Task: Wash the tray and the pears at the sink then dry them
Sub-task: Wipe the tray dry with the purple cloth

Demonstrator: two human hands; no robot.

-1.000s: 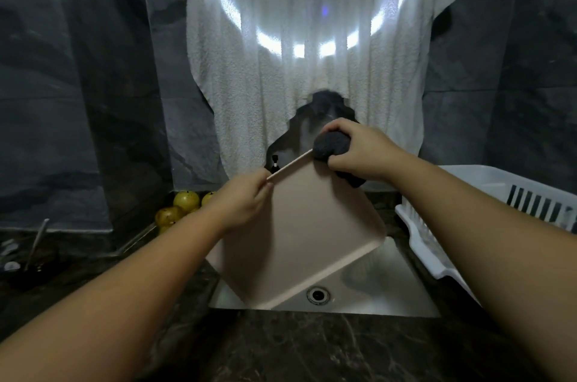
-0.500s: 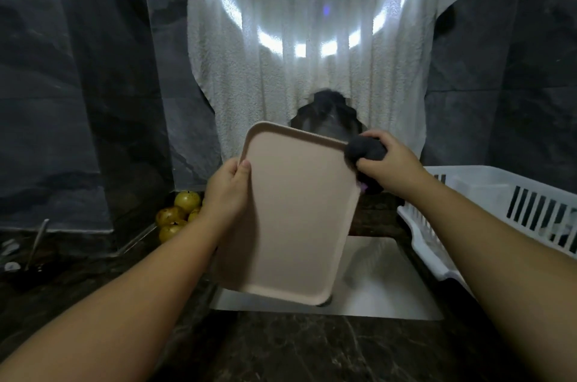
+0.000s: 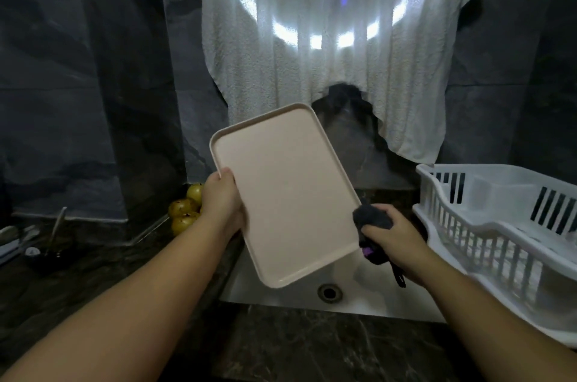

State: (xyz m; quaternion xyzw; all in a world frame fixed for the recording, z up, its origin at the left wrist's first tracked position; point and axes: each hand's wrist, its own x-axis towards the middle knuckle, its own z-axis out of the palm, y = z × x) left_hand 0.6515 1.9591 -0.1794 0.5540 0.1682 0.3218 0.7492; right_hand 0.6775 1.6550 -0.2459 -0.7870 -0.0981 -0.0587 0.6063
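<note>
While left hand (image 3: pixel 222 200) grips tray (image 3: pixel 282 191) tilted, rt hand (image 3: pixel 395 239) clutches cloth (image 3: pixel 371 219).

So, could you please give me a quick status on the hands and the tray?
Left hand grips tray edge, tilted over sink. Right hand grips dark cloth at tray's lower right edge. Pears wait on counter, left. Nothing in the way.
</note>
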